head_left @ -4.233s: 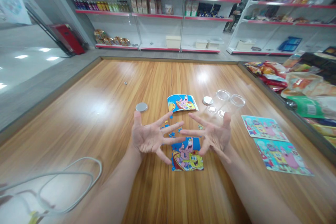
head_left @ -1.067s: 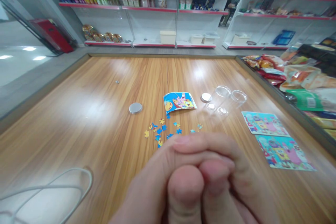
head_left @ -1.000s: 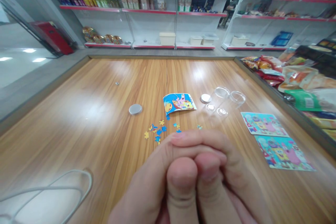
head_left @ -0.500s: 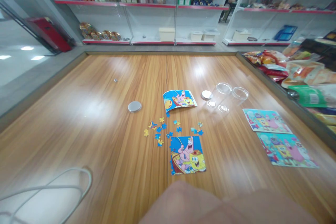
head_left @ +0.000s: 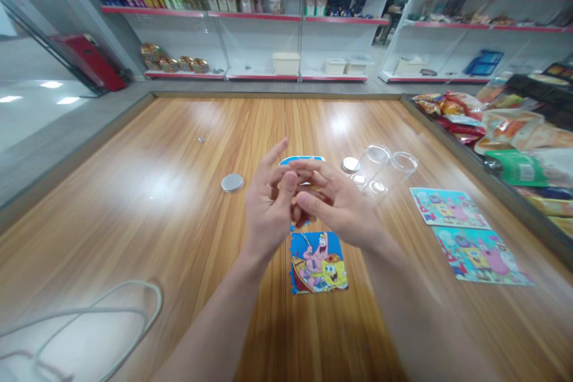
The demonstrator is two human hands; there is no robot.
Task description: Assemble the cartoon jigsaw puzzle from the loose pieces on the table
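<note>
Both hands are raised over the middle of the table, fingertips meeting. My left hand (head_left: 271, 203) has its index finger stretched up and its thumb apart, with no object visible in it. From the right, my right hand (head_left: 338, 200) reaches across with loosely bent, spread fingers touching the left ones; I see nothing held there either. Just below them lies a partly assembled cartoon jigsaw puzzle (head_left: 319, 264), its left edge uneven. The reference picture (head_left: 304, 160) behind the hands is mostly covered. A few loose blue pieces (head_left: 299, 227) show beneath; other pieces are hidden.
A silver lid (head_left: 232, 182) lies left of the hands. Another lid (head_left: 350, 165) and two clear jars (head_left: 376, 158) stand to the right. Farther right are a picture card (head_left: 447, 208) and a second cartoon puzzle (head_left: 481, 255). A pale cable (head_left: 154, 310) loops at lower left. Snack bags (head_left: 514, 125) border the right side.
Both hands have come up from the bottom edge to the table's middle and met, now covering the loose pieces and most of the reference picture. The puzzle stays in place.
</note>
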